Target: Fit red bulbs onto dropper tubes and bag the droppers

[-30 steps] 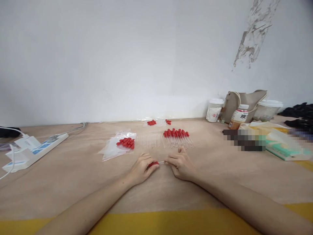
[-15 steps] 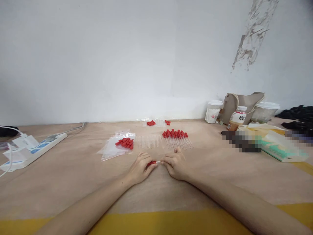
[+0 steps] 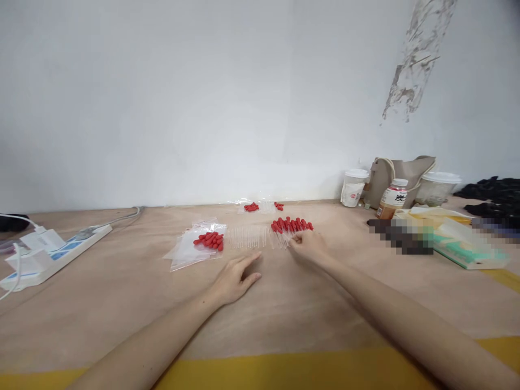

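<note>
My left hand point(image 3: 235, 279) lies on the table with thumb and index finger apart and nothing between them. Farther off, my right hand point(image 3: 307, 245) is closed in a pinch at the row of red-bulbed glass droppers point(image 3: 290, 225). A dropper seems to be in its fingertips, largely hidden by the hand. Left of that row, bare clear glass tubes point(image 3: 247, 237) lie side by side. Loose red rubber bulbs point(image 3: 209, 240) are heaped on clear plastic bags point(image 3: 184, 252) beyond my left hand.
More red bulbs point(image 3: 251, 207) lie in clear plastic by the wall. A white power strip point(image 3: 60, 254) with chargers is at the left. At the right stand a lidded cup point(image 3: 354, 189), a drink bottle point(image 3: 393, 199), a grey bag point(image 3: 376, 179) and a green-and-white pack point(image 3: 467, 244).
The hands have parted. My left hand has let go of the red-bulbed dropper and opened; my right hand has moved forward to the row of droppers.
</note>
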The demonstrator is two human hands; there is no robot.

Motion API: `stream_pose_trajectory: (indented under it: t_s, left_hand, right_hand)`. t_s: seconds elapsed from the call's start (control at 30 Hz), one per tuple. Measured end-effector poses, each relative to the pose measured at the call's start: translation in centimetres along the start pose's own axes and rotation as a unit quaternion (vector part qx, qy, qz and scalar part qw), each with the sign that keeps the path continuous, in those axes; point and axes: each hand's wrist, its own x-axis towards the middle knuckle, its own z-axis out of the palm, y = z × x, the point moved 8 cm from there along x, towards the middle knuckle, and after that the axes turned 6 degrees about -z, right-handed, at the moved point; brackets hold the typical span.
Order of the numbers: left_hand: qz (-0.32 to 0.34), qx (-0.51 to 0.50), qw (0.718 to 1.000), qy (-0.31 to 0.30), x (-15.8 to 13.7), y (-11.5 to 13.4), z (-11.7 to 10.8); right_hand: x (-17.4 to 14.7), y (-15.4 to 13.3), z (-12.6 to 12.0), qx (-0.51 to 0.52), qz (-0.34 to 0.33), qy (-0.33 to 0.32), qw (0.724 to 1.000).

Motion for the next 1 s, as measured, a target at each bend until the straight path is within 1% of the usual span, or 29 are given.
stream_pose_trajectory:
  t_s: [0.07,0.17,0.23,0.33,0.43,0.53,0.73,0.9,1.0]
  left_hand:
    - [0.011,0.005,1.0,-0.012,0.0,0.4,0.3]
    - [0.008,0.012,0.999,-0.03,0.0,0.3,0.7]
    - [0.003,0.015,0.999,-0.045,0.0,0.0,1.0]
    - [0.005,0.024,0.997,-0.066,0.0,-0.2,1.3]
    - [0.007,0.028,0.997,-0.072,0.1,-0.1,1.4]
    - [0.008,0.021,0.997,-0.067,0.1,-0.1,1.3]
    - [0.018,0.011,0.998,-0.065,0.1,0.1,1.3]
    - [0.014,0.007,0.998,-0.063,0.1,0.0,1.2]
    - [0.016,0.016,0.997,-0.068,0.1,0.0,1.3]
  right_hand:
    - [1.5,-0.2,0.5,-0.01,0.033,0.004,0.999]
    - [3.1,-0.9,1.9,-0.041,0.064,0.012,0.997]
    - [3.9,-1.4,3.1,-0.056,0.067,0.014,0.996]
    - [4.5,-1.8,4.3,-0.077,0.052,0.019,0.995]
    - [4.5,-1.6,4.6,-0.088,0.05,0.018,0.995]
    - [4.2,-1.5,4.4,-0.096,0.05,0.016,0.994]
    - [3.6,-3.1,4.5,-0.076,0.015,0.018,0.997]
    - [3.5,-3.8,5.3,-0.102,0.02,-0.004,0.995]
    - [3.7,-4.2,5.7,-0.111,0.009,-0.015,0.994]
